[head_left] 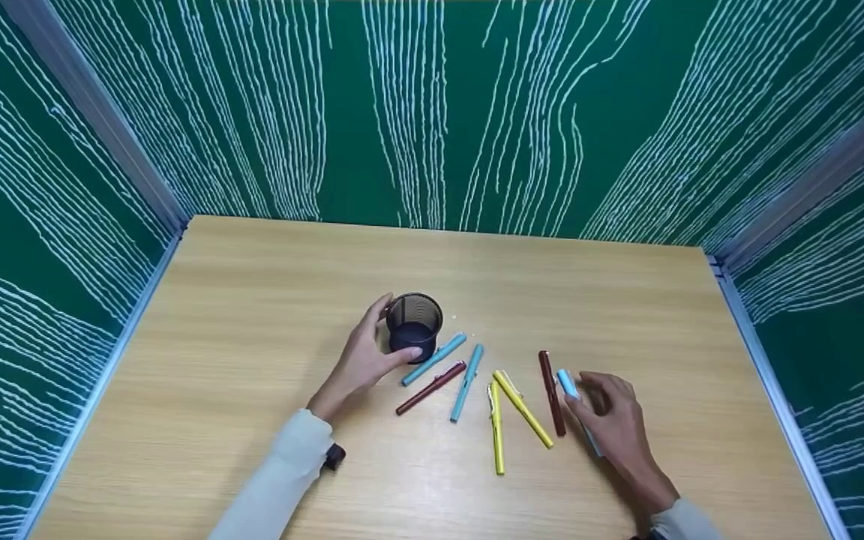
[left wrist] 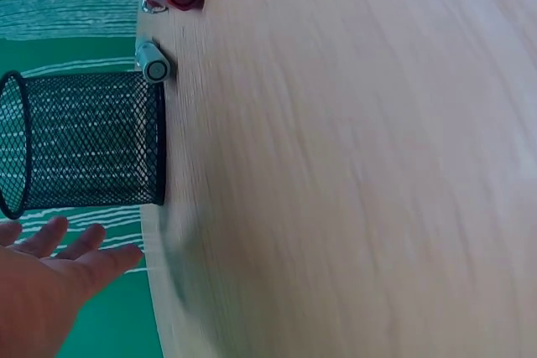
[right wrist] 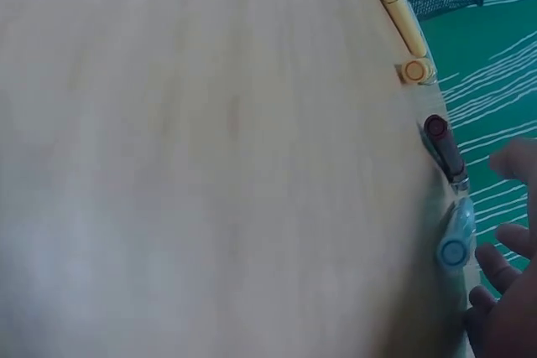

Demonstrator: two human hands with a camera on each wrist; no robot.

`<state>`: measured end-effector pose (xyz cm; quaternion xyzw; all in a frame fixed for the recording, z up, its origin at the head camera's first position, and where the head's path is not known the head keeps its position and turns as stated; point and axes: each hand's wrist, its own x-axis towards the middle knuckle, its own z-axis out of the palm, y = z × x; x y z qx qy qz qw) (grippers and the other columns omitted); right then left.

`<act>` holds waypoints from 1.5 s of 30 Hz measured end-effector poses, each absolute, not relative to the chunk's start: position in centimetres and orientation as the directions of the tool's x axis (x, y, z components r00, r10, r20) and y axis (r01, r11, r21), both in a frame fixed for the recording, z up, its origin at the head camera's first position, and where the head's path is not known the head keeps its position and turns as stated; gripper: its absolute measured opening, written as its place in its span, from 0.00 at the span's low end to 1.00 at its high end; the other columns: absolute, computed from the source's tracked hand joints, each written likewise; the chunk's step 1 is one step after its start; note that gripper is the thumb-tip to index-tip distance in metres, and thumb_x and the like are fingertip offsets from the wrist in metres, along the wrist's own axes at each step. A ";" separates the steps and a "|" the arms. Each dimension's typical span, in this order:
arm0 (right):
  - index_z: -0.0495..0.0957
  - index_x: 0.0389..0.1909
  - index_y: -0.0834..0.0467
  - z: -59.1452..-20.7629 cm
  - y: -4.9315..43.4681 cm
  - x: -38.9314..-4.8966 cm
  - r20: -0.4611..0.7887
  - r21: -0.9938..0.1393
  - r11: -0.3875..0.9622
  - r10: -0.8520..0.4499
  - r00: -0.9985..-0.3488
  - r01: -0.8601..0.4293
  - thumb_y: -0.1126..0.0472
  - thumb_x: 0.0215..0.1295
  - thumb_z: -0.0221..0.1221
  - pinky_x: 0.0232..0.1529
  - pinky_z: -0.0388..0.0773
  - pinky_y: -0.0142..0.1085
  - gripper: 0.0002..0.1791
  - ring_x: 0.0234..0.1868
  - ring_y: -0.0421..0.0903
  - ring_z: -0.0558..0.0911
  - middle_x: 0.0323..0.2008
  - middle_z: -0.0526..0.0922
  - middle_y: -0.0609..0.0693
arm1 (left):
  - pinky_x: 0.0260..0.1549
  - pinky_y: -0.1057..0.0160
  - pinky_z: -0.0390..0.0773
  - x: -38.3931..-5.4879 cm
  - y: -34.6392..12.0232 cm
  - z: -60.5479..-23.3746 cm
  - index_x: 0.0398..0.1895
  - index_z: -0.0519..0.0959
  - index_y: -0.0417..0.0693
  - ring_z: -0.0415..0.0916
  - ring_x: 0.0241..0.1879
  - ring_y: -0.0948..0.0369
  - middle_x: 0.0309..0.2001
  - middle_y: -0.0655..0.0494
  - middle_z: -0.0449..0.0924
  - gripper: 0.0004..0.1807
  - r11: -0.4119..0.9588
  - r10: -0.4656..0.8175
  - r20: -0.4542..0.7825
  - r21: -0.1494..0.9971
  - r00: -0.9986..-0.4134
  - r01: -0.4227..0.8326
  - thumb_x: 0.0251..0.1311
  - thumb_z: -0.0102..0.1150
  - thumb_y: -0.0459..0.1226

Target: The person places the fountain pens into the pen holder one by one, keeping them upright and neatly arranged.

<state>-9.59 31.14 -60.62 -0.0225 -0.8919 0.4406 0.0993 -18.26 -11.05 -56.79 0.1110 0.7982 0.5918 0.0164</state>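
Note:
A black mesh pen cup stands upright on the table. My left hand is spread at its left side, the thumb overlapping the cup's lower front in the head view. In the left wrist view the fingers are stretched out close beside the mesh. To the right, my right hand hovers over a light blue pen, thumb and fingers parted on either side of it. The right wrist view shows this pen lying on the table with the fingers apart from it. A dark red pen lies just left of it.
Two yellow pens, one upright in view and one slanted, lie mid-table. Nearer the cup are another dark red pen and two blue pens, one slanted and one steeper. Green walls with white lines enclose the wooden table.

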 end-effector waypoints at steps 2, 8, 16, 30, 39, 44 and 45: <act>0.84 0.62 0.66 -60.9 31.1 -9.6 0.168 -0.788 0.614 0.130 -0.977 -0.054 0.64 0.64 0.78 0.68 0.65 0.46 0.27 0.66 0.53 0.72 0.60 0.85 0.62 | 0.82 0.36 0.57 -18.2 -11.0 -56.7 0.89 0.56 0.46 0.57 0.84 0.42 0.85 0.44 0.61 0.60 0.281 0.192 0.089 0.949 -0.977 0.142 0.60 0.84 0.45; 0.85 0.61 0.67 -61.4 30.9 -9.9 0.178 -0.780 0.622 0.115 -0.977 -0.069 0.64 0.63 0.78 0.70 0.64 0.53 0.27 0.68 0.58 0.71 0.63 0.81 0.65 | 0.81 0.33 0.54 -18.0 -10.8 -55.9 0.89 0.56 0.51 0.54 0.85 0.42 0.86 0.45 0.60 0.59 0.329 0.184 0.056 0.937 -0.981 0.116 0.61 0.83 0.47; 0.87 0.54 0.68 -61.3 30.6 -10.3 0.230 -0.764 0.638 0.126 -0.965 -0.099 0.68 0.62 0.77 0.63 0.66 0.46 0.20 0.63 0.54 0.71 0.56 0.83 0.63 | 0.81 0.33 0.56 -18.2 -10.7 -55.4 0.88 0.57 0.49 0.61 0.82 0.42 0.83 0.43 0.65 0.57 0.374 0.203 0.048 0.919 -0.978 0.123 0.62 0.83 0.45; 0.89 0.42 0.67 -60.2 30.0 -10.7 0.198 -0.707 0.707 0.208 -0.958 0.008 0.69 0.65 0.73 0.49 0.63 0.45 0.07 0.49 0.53 0.71 0.37 0.85 0.60 | 0.75 0.34 0.67 -18.7 -10.3 -56.2 0.88 0.60 0.49 0.69 0.77 0.39 0.80 0.41 0.69 0.55 0.278 0.197 0.082 0.951 -0.977 0.136 0.62 0.83 0.45; 0.87 0.51 0.68 -58.6 30.5 -10.6 0.069 -0.755 0.646 0.246 -0.967 0.111 0.65 0.71 0.71 0.54 0.68 0.45 0.13 0.53 0.53 0.73 0.48 0.84 0.63 | 0.78 0.38 0.65 -18.6 -10.0 -56.0 0.86 0.64 0.52 0.68 0.78 0.42 0.78 0.41 0.72 0.50 0.242 0.185 0.039 0.967 -0.982 0.084 0.64 0.81 0.43; 0.87 0.54 0.66 -57.6 30.7 -10.9 0.049 -0.773 0.621 0.266 -0.963 0.132 0.62 0.72 0.71 0.50 0.72 0.33 0.15 0.56 0.54 0.77 0.53 0.82 0.62 | 0.80 0.40 0.63 -18.5 -9.9 -56.0 0.87 0.64 0.54 0.67 0.79 0.44 0.79 0.44 0.72 0.50 0.223 0.171 0.031 0.972 -0.985 0.070 0.64 0.81 0.43; 0.87 0.54 0.67 -57.4 30.8 -11.0 0.058 -0.773 0.622 0.268 -0.962 0.127 0.63 0.72 0.71 0.50 0.71 0.32 0.15 0.56 0.54 0.77 0.53 0.82 0.62 | 0.80 0.40 0.63 -18.5 -9.9 -56.0 0.86 0.64 0.55 0.67 0.79 0.44 0.79 0.44 0.71 0.50 0.222 0.168 0.028 0.973 -0.985 0.065 0.63 0.81 0.44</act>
